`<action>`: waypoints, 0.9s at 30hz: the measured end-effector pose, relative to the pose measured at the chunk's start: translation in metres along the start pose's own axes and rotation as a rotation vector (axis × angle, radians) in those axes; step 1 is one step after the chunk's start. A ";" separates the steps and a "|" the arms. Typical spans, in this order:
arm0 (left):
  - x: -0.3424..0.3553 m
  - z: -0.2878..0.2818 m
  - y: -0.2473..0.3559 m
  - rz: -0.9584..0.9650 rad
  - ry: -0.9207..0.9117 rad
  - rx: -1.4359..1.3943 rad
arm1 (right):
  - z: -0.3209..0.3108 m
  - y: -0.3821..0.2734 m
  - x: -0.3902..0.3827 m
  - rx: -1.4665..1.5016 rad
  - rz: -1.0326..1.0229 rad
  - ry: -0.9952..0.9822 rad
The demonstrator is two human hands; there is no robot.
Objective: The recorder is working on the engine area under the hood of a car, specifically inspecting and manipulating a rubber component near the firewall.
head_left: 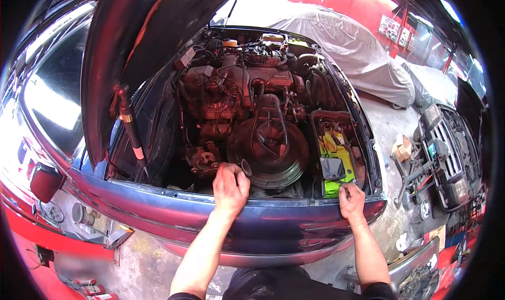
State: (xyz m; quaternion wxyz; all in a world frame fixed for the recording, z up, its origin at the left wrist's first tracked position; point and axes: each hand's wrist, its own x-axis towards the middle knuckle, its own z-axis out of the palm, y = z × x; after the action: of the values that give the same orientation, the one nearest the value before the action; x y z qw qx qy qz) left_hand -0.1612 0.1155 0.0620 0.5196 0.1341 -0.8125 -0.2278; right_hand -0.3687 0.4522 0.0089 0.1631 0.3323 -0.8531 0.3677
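Note:
My left hand (231,188) is closed in a fist over the near edge of a dark blue car's engine bay; whatever its fingers hold, if anything, is hidden. Just beyond it is a round tube mouth (245,167), beside the big round air cleaner housing (284,171). At the bay's near right corner my right hand (351,199) has its fingers curled together above the painted body edge, and I cannot make out anything in them. Close to it sits a yellow-green car battery (342,143) with a dark flat rectangular piece (332,168) on top.
The raised hood (131,42) slants up on the left, with a strut (131,126) under it. A dusty engine (226,84) fills the bay. Covered cars (336,37) stand behind. Removed front-end parts (452,153) lie at right, and a red lift beam (58,237) is at lower left.

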 end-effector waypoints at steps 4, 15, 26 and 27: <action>-0.023 -0.005 0.053 -0.165 -0.096 -0.203 | -0.006 -0.011 -0.003 -0.088 -0.083 0.066; -0.027 -0.032 0.106 -0.156 -0.461 -0.359 | -0.006 -0.197 -0.013 0.443 -0.229 -0.360; -0.023 -0.033 0.094 0.092 -0.280 -0.220 | 0.012 -0.204 -0.021 0.475 -0.103 -0.401; -0.024 -0.035 0.093 0.121 -0.247 -0.210 | 0.012 -0.204 -0.025 0.479 -0.007 -0.442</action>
State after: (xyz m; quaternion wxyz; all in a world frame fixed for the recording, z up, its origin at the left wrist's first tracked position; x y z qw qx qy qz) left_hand -0.1179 0.1987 0.1032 0.4396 0.0009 -0.8486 -0.2943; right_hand -0.2108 0.3507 0.0939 -0.1077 0.4362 -0.7559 0.4762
